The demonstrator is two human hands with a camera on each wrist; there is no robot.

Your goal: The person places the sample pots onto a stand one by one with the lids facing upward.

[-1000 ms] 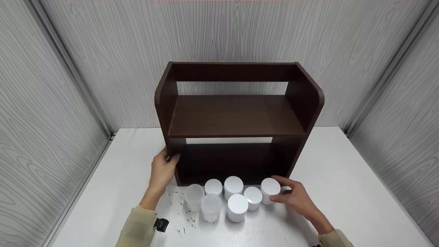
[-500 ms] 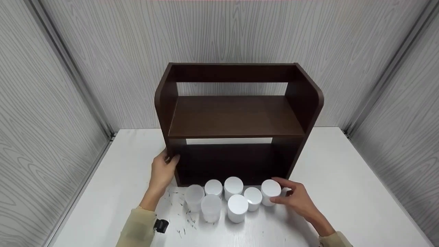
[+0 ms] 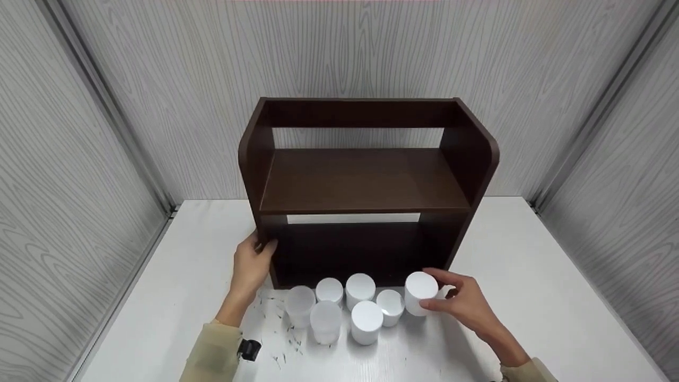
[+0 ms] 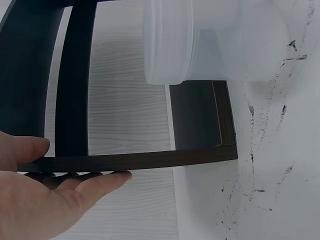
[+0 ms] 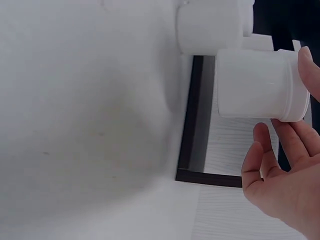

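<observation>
So the right hand (image 3: 467,305) has a white jar (image 3: 420,296) pinched up near its lid (image 3: 422,284), thumb on one side and fingers on the other, right in front of the shelf unit (image 3: 366,178) and well in from the right edge of the bench (image 3: 530,276). It looks just off the surface, but that wrist view is murky, so I wouldn't swear to it. Since the hold is at the lid end, I'd squeeze evenly and keep it level, in case the lid's loose. Watch the shorter jar (image 3: 390,307) just beside it, and don't clip the unit's right side panel (image 3: 472,154). Meanwhile the left hand (image 3: 251,265) grips the left side panel (image 3: 253,159), thumb inside, fingers wrapped outside, toward the bench's left edge. Imo keep that firm but still, so the unit doesn't get shoved into the frosted cups (image 3: 326,321).
</observation>
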